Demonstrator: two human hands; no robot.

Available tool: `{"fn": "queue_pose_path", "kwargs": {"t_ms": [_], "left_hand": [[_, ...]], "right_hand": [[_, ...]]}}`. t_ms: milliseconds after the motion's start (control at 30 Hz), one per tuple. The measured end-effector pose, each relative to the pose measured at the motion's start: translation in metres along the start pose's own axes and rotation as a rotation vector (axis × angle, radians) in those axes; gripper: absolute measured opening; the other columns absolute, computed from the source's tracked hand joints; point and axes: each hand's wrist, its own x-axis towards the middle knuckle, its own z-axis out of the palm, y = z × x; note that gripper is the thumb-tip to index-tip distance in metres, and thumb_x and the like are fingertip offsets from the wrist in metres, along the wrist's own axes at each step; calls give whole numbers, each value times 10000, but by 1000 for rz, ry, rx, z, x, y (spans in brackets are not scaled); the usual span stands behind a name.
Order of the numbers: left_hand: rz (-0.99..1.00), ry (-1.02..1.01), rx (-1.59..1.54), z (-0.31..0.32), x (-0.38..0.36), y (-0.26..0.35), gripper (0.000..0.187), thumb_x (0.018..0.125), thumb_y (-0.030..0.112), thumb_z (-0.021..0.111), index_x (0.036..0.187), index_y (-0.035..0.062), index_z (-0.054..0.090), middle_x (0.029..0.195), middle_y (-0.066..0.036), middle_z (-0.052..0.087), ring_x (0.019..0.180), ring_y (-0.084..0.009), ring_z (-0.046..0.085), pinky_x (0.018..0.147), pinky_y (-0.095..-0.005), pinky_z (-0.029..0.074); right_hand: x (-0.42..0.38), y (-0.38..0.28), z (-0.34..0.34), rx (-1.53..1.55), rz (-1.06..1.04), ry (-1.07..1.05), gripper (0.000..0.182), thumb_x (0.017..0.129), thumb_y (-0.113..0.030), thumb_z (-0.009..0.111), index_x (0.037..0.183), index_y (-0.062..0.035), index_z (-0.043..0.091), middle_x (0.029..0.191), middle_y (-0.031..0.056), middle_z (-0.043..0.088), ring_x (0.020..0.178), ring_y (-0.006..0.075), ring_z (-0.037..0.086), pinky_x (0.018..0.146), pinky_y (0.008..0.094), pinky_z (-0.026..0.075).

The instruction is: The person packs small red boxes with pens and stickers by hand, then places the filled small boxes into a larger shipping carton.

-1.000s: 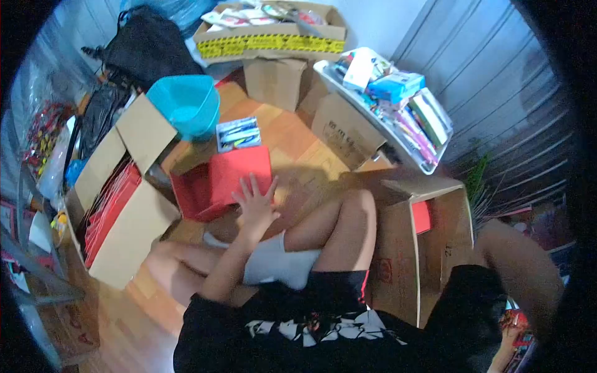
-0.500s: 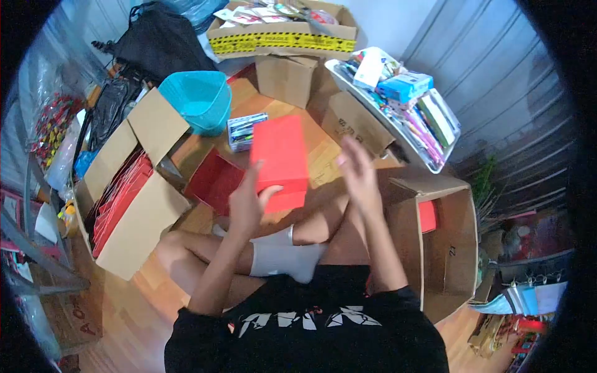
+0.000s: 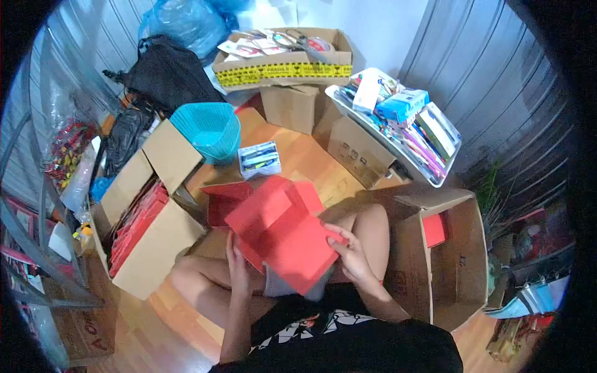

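Over my lap I hold a red cardboard box [image 3: 292, 242], its lid flap folded open towards me. My left hand [image 3: 240, 261] is closed on the box's left side, the fingers partly hidden behind it. On the other side, my right hand [image 3: 349, 252] grips the right edge of the flap, thumb on top. A second red box [image 3: 225, 202] stands open on the floor just beyond, partly covered by the held one. Behind them is a small patterned container [image 3: 260, 160] filled with pens or similar items.
On the left, a carton [image 3: 158, 248] holds flat red pieces. A carton [image 3: 457, 267] on the right has a red box [image 3: 435, 230] inside. Farther back stand a turquoise basket [image 3: 208, 133], a white tray [image 3: 438, 177] of stationery and a carton with yellow tape [image 3: 286, 73].
The red box has come down closer to my lap and its lid is now open. My right hand, free before, has taken hold of the flap. The camera view has shifted.
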Motion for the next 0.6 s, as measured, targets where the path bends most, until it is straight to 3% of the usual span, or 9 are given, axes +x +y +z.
{"fn": "queue_pose_path", "kwargs": {"t_ms": [67,133,200,233,300,333,433,500,600], "left_hand": [[65,-135,143,10,6,-10,568,847,312,509,1281,48,255,1250,-88,380,1142,-196,381,933,-330,337],[225,-99,491,37,9,-13,569,838,308,527,1278,53,271,1219,-95,415,1115,-194,408,930,-329,340],[-58,-10,283,43,28,-13,556,836,253,539,1277,50,268,1185,-89,444,1080,-174,438,911,-330,363],[-75,10,290,43,34,-9,556,836,253,539,1277,50,268,1185,-89,444,1080,-174,438,911,-330,363],[-361,-14,-117,51,47,1,528,834,176,536,1274,54,272,1167,-79,449,1028,-154,471,870,-324,396],[-368,-10,-121,54,51,1,528,834,176,536,1274,54,272,1167,-79,449,1028,-154,471,870,-324,396],[-262,-33,45,57,53,-5,564,812,111,548,1297,61,263,1146,-85,459,1005,-134,484,841,-316,416],[-38,-98,212,55,50,-8,638,792,84,569,1328,75,222,1155,-101,454,1011,-147,480,856,-308,408],[178,-91,448,51,42,-16,730,757,69,605,1344,67,170,1156,-111,448,1024,-162,471,884,-303,390]], "right_hand": [[4,-3,-3,-178,-94,67,306,823,-18,493,1128,9,484,1122,96,521,1000,137,494,885,254,373],[3,-14,-4,-308,-90,88,307,823,-27,498,1129,-3,490,1131,95,515,1013,141,487,885,252,370],[2,-21,-3,-427,-71,85,308,824,-36,503,1130,-16,497,1140,93,508,1026,146,480,885,250,367],[3,-25,-3,-464,-167,96,360,819,-42,515,1174,-27,458,1150,98,499,1047,152,466,903,261,352],[9,-27,-15,-508,-265,109,418,814,-47,526,1217,-39,419,1161,102,489,1069,159,452,920,272,337],[13,-24,-25,-488,-273,114,498,807,-38,536,1265,-49,341,1183,106,462,1075,166,444,917,273,341],[17,-25,-35,-399,-229,94,694,770,-42,585,1332,-39,178,1249,151,394,1144,224,391,952,323,308],[23,-29,-40,-1209,-456,150,691,752,-72,604,1313,-2,207,1264,209,361,1179,289,355,977,352,274],[21,-42,-9,-1175,-424,208,640,767,-104,575,1288,41,233,1286,254,306,1207,352,296,997,370,238]]}}
